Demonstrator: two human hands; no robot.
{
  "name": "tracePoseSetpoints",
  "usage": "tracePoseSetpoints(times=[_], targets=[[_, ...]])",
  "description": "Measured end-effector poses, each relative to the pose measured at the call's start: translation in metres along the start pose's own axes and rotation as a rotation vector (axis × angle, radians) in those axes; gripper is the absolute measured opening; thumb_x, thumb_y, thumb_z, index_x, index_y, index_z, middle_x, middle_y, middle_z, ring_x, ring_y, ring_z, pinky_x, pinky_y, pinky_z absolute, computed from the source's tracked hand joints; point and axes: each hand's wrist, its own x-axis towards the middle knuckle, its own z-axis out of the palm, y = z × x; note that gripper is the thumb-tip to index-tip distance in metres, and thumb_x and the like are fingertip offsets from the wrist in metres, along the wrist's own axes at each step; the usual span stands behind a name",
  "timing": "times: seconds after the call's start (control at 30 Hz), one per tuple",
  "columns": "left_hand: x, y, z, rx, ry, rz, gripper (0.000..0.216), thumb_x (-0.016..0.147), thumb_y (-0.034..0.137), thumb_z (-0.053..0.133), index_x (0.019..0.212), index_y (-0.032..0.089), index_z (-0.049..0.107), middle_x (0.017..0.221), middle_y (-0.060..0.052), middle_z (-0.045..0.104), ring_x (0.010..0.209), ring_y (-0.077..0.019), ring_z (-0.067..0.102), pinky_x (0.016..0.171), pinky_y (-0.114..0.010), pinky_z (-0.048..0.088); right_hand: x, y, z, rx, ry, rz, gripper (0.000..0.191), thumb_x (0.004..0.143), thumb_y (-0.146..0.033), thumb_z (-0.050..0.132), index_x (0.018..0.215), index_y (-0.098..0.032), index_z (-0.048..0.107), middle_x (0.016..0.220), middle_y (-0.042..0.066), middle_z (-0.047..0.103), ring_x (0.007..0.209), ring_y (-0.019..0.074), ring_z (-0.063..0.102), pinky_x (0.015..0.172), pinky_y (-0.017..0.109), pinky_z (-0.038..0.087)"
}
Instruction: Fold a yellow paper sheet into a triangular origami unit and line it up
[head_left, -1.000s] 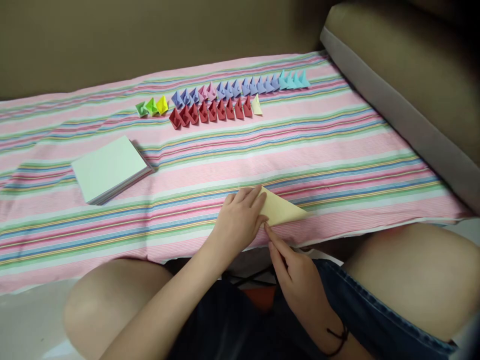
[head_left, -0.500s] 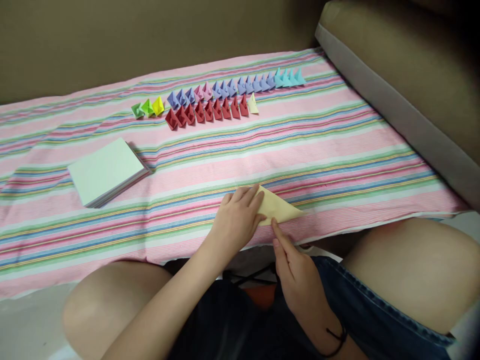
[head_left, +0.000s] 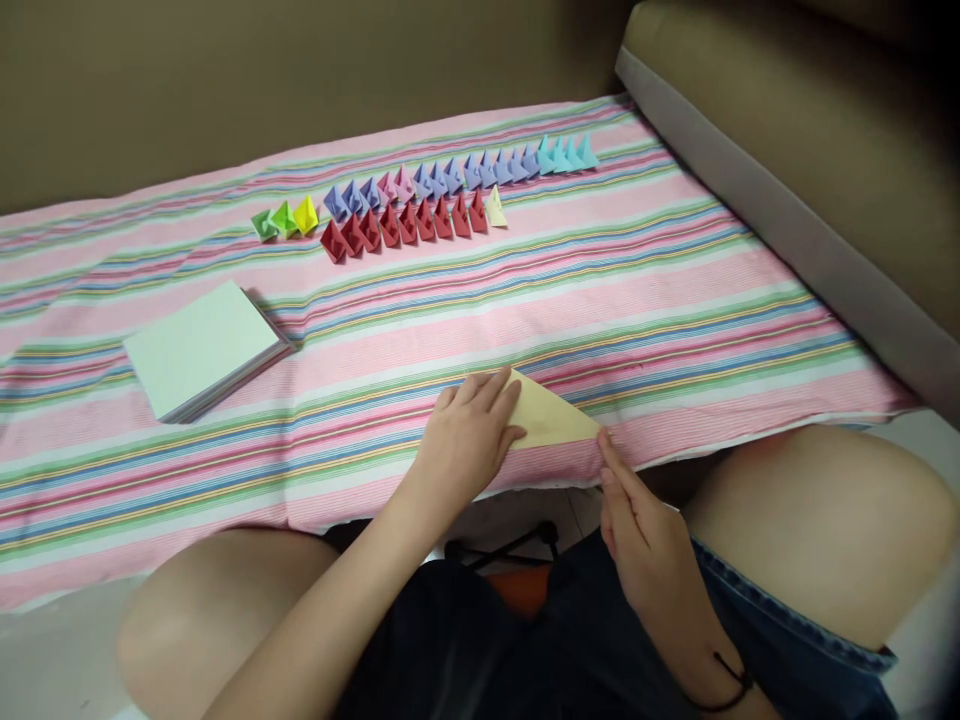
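A pale yellow sheet of paper [head_left: 551, 418], folded to a triangle, lies near the front edge of the striped cloth [head_left: 360, 340]. My left hand [head_left: 466, 435] rests flat over its left part, fingers stretched out, and hides that end. At the paper's pointed right corner, my right hand [head_left: 651, 550] touches the lower edge with an extended index finger; the thumb sits below, apart from the paper. Farther back stand rows of small folded paper boats: dark red ones [head_left: 407, 225], purple ones [head_left: 480, 172], light blue ones [head_left: 568, 155], a cream one [head_left: 495, 208] and a yellow one [head_left: 306, 216].
A stack of paper squares [head_left: 202, 350] lies at the left on the cloth. Behind it rises a brown backrest [head_left: 300, 80], and a padded armrest [head_left: 787, 150] borders the right side. My knees are at the front edge.
My right index finger has slid rightward along the paper's lower edge, from near its middle to the right corner. My left hand still presses the paper. The view has shifted slightly.
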Motion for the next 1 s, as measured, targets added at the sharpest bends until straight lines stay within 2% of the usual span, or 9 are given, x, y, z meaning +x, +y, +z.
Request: tracePoseSetpoints(times=[0.13, 0.2, 0.3, 0.37, 0.47, 0.6, 0.77, 0.87, 1.0], targets=[[0.0, -0.001, 0.0, 0.0, -0.003, -0.004, 0.042, 0.093, 0.031, 0.049, 0.131, 0.014, 0.046, 0.146, -0.01, 0.043, 0.124, -0.0278, 0.043, 0.093, -0.042, 0.042, -0.004, 0.006, -0.007, -0.024, 0.09, -0.034, 0.05, 0.098, -0.037, 0.031, 0.145, -0.02, 0.036, 0.047, -0.007, 0.039, 0.039, 0.0123, 0.041, 0.041, 0.022, 0.032], [0.0, -0.002, 0.0, 0.001, 0.004, 0.0, 0.042, 0.093, 0.031, 0.049, 0.131, 0.014, 0.046, 0.146, -0.01, 0.042, 0.124, -0.0278, 0.043, 0.093, -0.042, 0.042, -0.006, 0.005, -0.008, -0.072, 0.189, -0.129, 0.048, 0.098, -0.032, 0.033, 0.144, -0.019, 0.037, 0.053, -0.004, 0.049, 0.044, 0.0136, 0.048, 0.044, 0.024, 0.039], [0.0, -0.002, 0.0, 0.006, 0.007, 0.008, 0.043, 0.093, 0.031, 0.049, 0.132, 0.014, 0.046, 0.146, -0.011, 0.042, 0.125, -0.0281, 0.042, 0.093, -0.042, 0.042, -0.004, -0.005, 0.001, -0.148, 0.299, -0.469, 0.043, 0.094, -0.022, 0.04, 0.136, -0.018, 0.049, 0.088, 0.01, 0.065, 0.081, 0.0208, 0.064, 0.072, 0.035, 0.053], [0.0, -0.001, 0.0, 0.004, 0.009, 0.007, 0.043, 0.093, 0.031, 0.049, 0.132, 0.014, 0.046, 0.145, -0.011, 0.043, 0.125, -0.0281, 0.042, 0.094, -0.042, 0.042, 0.001, -0.013, 0.015, -0.179, 0.249, -0.68, 0.044, 0.091, -0.013, 0.042, 0.134, -0.019, 0.05, 0.118, 0.014, 0.061, 0.114, 0.0247, 0.056, 0.094, 0.043, 0.048], [0.0, 0.0, 0.0, -0.003, 0.012, 0.003, 0.043, 0.092, 0.031, 0.049, 0.132, 0.014, 0.047, 0.145, -0.011, 0.043, 0.124, -0.0281, 0.043, 0.095, -0.043, 0.041, 0.011, -0.021, 0.038, -0.248, 0.157, -0.73, 0.054, 0.091, -0.011, 0.04, 0.144, -0.011, 0.033, 0.142, 0.017, 0.045, 0.137, 0.0261, 0.034, 0.106, 0.047, 0.04], [0.001, -0.003, 0.0, -0.03, 0.0, 0.005, 0.041, 0.093, 0.028, 0.047, 0.131, 0.015, 0.048, 0.145, -0.009, 0.044, 0.123, -0.0271, 0.043, 0.095, -0.043, 0.042, 0.021, -0.025, 0.049, -0.289, 0.211, -0.697, 0.045, 0.093, -0.013, 0.039, 0.137, -0.006, 0.044, 0.139, 0.019, 0.049, 0.134, 0.0262, 0.039, 0.105, 0.048, 0.041], [0.006, -0.016, -0.005, -0.081, -0.075, 0.044, 0.046, 0.09, 0.01, 0.041, 0.135, 0.017, 0.047, 0.144, -0.006, 0.046, 0.12, -0.0235, 0.045, 0.098, -0.041, 0.043, 0.033, -0.033, 0.041, -0.209, 0.355, -0.663, 0.02, 0.091, -0.015, 0.049, 0.1, -0.013, 0.067, 0.107, 0.011, 0.07, 0.103, 0.0224, 0.06, 0.091, 0.041, 0.049], [0.013, -0.022, -0.012, -0.106, -0.113, 0.082, 0.052, 0.085, 0.003, 0.039, 0.132, 0.018, 0.051, 0.14, -0.005, 0.05, 0.117, -0.0217, 0.047, 0.098, -0.038, 0.044, 0.039, -0.037, 0.042, -0.198, 0.385, -0.605, 0.011, 0.088, -0.018, 0.055, 0.085, -0.017, 0.065, 0.096, 0.008, 0.07, 0.094, 0.0221, 0.058, 0.086, 0.041, 0.047], [0.021, -0.027, -0.02, -0.123, -0.176, 0.104, 0.052, 0.081, -0.001, 0.037, 0.125, 0.018, 0.058, 0.133, -0.005, 0.056, 0.117, -0.0204, 0.049, 0.098, -0.035, 0.045, 0.04, -0.037, 0.047, -0.159, 0.372, -0.54, 0.009, 0.087, -0.025, 0.057, 0.093, -0.019, 0.06, 0.1, 0.009, 0.065, 0.097, 0.0237, 0.056, 0.088, 0.043, 0.044]])
